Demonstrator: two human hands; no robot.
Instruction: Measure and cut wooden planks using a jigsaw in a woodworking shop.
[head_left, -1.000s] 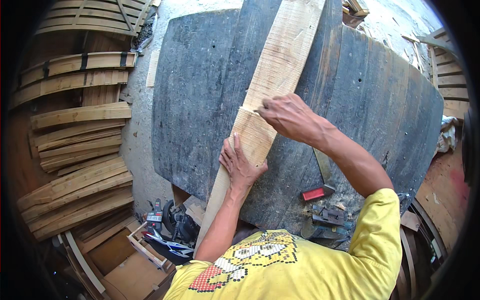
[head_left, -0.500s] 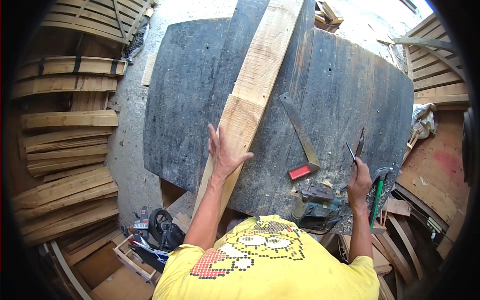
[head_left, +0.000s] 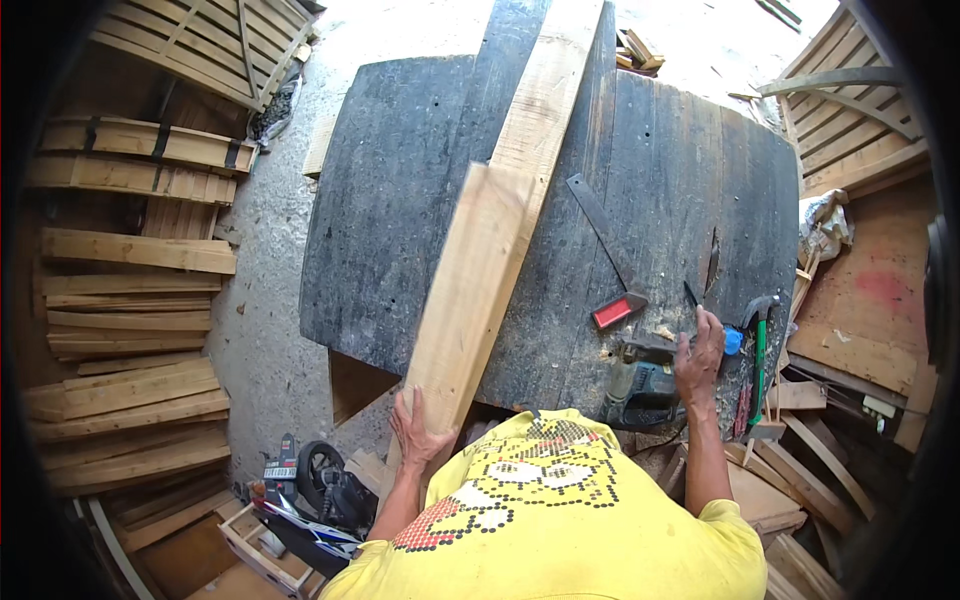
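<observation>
A pale wooden board (head_left: 468, 265) lies skewed over a longer wooden plank (head_left: 548, 95), its far end sticking out past the plank's left edge. My left hand (head_left: 418, 428) grips the board at its near end, thumb on one side and fingers on the other. Above the right side of the worktable, my right hand (head_left: 700, 360) is closed on a thin dark pen (head_left: 690, 293), tip pointing away from me. Just left of that hand sits a blue-green power tool (head_left: 642, 382), partly covered by it. A try square (head_left: 615, 308) with a red-faced handle rests between the board and the pen.
The dark worktable (head_left: 390, 130) has sawdust on it. A green-handled hammer (head_left: 760, 360) lies at its right edge beside a small blue object (head_left: 733, 341). Stacked timber (head_left: 140, 320) stands left, a motorbike (head_left: 325, 465) is near left, and wood offcuts (head_left: 800, 480) lie lower right.
My left hand has come back toward me and taken hold of the board's near end. The board has turned out of line with the plank. My right hand has moved nearer the power tool.
</observation>
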